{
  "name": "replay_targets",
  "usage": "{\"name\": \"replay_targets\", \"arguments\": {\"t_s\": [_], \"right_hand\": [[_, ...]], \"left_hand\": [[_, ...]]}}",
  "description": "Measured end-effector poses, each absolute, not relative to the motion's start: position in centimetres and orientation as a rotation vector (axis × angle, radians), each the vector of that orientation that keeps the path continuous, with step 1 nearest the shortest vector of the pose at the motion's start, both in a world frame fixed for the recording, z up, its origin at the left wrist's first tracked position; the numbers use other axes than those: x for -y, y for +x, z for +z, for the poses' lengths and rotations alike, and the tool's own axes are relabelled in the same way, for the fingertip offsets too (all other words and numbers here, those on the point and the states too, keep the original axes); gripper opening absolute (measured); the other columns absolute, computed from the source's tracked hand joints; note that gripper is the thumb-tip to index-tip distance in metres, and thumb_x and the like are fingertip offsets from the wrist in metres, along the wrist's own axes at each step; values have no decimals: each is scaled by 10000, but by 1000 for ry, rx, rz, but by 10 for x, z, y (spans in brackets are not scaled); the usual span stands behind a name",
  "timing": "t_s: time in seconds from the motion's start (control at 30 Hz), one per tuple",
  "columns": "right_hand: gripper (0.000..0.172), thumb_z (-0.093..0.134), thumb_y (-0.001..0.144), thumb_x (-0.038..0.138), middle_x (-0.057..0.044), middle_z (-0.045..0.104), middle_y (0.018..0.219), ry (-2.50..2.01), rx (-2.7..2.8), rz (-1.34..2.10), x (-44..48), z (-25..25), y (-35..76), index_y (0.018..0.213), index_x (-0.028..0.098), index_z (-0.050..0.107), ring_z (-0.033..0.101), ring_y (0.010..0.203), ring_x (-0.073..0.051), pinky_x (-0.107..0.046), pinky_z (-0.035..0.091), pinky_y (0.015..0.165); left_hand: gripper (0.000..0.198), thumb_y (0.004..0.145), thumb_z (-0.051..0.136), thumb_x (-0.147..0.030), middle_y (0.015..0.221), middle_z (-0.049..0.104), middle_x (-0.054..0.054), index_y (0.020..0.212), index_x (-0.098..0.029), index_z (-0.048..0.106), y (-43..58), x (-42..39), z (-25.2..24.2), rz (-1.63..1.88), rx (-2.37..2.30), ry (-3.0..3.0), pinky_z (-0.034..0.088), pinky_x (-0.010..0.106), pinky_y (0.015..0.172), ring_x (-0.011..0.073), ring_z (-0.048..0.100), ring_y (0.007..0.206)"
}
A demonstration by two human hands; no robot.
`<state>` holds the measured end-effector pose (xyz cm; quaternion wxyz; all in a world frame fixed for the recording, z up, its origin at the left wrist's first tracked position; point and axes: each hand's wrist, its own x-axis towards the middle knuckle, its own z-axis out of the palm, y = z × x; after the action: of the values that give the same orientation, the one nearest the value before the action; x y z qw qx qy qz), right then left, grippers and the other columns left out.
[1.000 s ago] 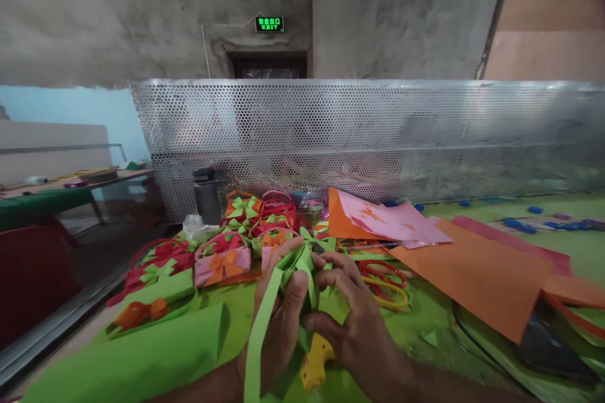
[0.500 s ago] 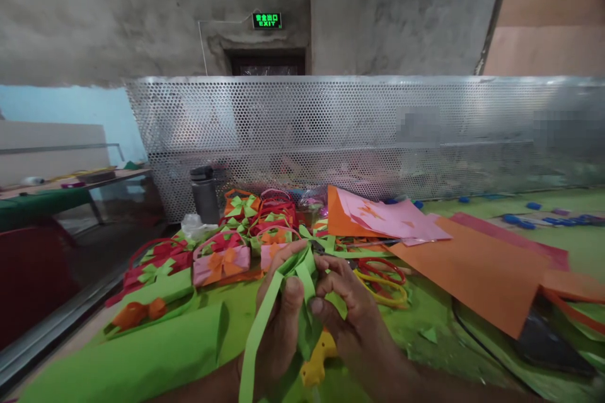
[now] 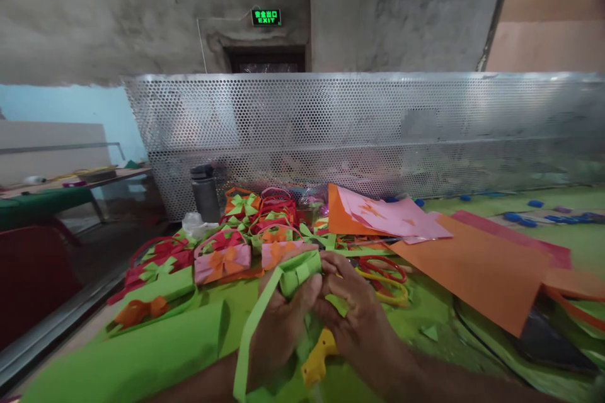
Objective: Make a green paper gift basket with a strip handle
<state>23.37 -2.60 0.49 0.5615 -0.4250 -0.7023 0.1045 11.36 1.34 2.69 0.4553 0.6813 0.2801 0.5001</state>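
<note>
Both hands work on a folded light-green felt piece (image 3: pixel 299 269) at the bottom centre. My left hand (image 3: pixel 275 330) is wrapped round it from the left, thumb across the front. A long green felt strip (image 3: pixel 251 330) hangs from its left side, down past my left wrist. My right hand (image 3: pixel 357 312) pinches the piece's right side, its fingertips against my left thumb. Part of the felt is hidden behind the fingers. Just below the hands lies a yellow tool (image 3: pixel 317 359), apparently a glue gun, partly covered by my right hand.
Small felt bags with bows (image 3: pixel 224 259) crowd the left middle. A rolled green felt sheet (image 3: pixel 127 362) lies front left, a dark bottle (image 3: pixel 205 194) behind. Scissors with yellow handles (image 3: pixel 394 295) and orange sheets (image 3: pixel 482 264) lie right. A perforated metal panel (image 3: pixel 331 132) closes the back.
The felt piece has turned in my hands, its folded top now tipped toward me. My left thumb has moved right, meeting my right fingers. The green strip still hangs at the left.
</note>
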Motion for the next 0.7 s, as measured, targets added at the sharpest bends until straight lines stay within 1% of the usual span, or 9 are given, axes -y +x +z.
{"name": "replay_targets", "arguments": {"t_s": [0.1, 0.17, 0.23, 0.3, 0.4, 0.53, 0.57, 0.63, 0.7], "right_hand": [[119, 502, 823, 131, -36, 513, 1103, -1009, 1647, 239, 28, 6, 235, 844, 233, 559, 445, 1123, -163, -282, 356, 938], [104, 478, 848, 162, -33, 497, 1154, -1006, 1629, 231, 28, 7, 237, 879, 238, 542, 435, 1141, -155, -277, 344, 943], [96, 459, 861, 183, -39, 499, 1163, -1005, 1599, 235, 27, 8, 238, 883, 233, 539, 445, 1134, -157, -282, 344, 935], [87, 458, 860, 200, -46, 535, 1088, -1014, 1562, 253, 25, 9, 239, 852, 218, 543, 487, 1070, -159, -283, 371, 891], [88, 479, 841, 217, -32, 558, 899, -1044, 1535, 265, 25, 11, 239, 791, 200, 550, 538, 890, -149, -269, 412, 784], [111, 482, 833, 213, 14, 542, 689, -1101, 1550, 266, 31, 12, 237, 733, 196, 528, 532, 655, -114, -217, 421, 598], [103, 476, 837, 202, 22, 552, 664, -1111, 1580, 245, 33, 11, 235, 749, 199, 529, 532, 616, -106, -204, 414, 562], [85, 467, 845, 185, 23, 602, 670, -1099, 1734, 110, 37, 7, 232, 873, 204, 545, 551, 580, -106, -203, 406, 526], [210, 462, 851, 186, 3, 647, 701, -1063, 1956, -148, 40, 2, 229, 1055, 193, 510, 577, 569, -132, -239, 412, 528]], "left_hand": [[212, 816, 540, -305, 984, 669, 64, 985, -202, 615, 112, -18, 37, 1174, -608, 1475, 456, 376, 883, 238, 613, 921], [249, 811, 545, -312, 927, 684, 73, 1018, -183, 596, 111, -24, 42, 1138, -532, 1301, 513, 353, 763, 227, 642, 820], [314, 802, 553, -333, 895, 689, 83, 1064, -163, 575, 111, -30, 43, 1098, -479, 1168, 534, 328, 672, 219, 655, 762], [342, 799, 551, -352, 853, 693, 101, 1055, -128, 582, 111, -36, 42, 1038, -457, 1080, 537, 307, 604, 212, 662, 702], [329, 790, 564, -340, 760, 696, 109, 1009, -98, 602, 109, -41, 41, 1009, -465, 992, 529, 285, 534, 203, 660, 625], [248, 783, 586, -283, 763, 697, 69, 980, -138, 625, 106, -39, 45, 1226, -488, 1054, 512, 222, 506, 158, 650, 596], [235, 789, 581, -282, 781, 697, 67, 969, -140, 632, 106, -38, 46, 1261, -501, 1092, 508, 208, 505, 150, 649, 604], [224, 802, 567, -292, 793, 695, 61, 950, -141, 641, 105, -35, 48, 1300, -535, 1154, 495, 186, 493, 139, 644, 608], [217, 804, 568, -294, 759, 693, 43, 955, -156, 640, 106, -32, 49, 1315, -574, 1180, 482, 174, 471, 131, 637, 588]]}}
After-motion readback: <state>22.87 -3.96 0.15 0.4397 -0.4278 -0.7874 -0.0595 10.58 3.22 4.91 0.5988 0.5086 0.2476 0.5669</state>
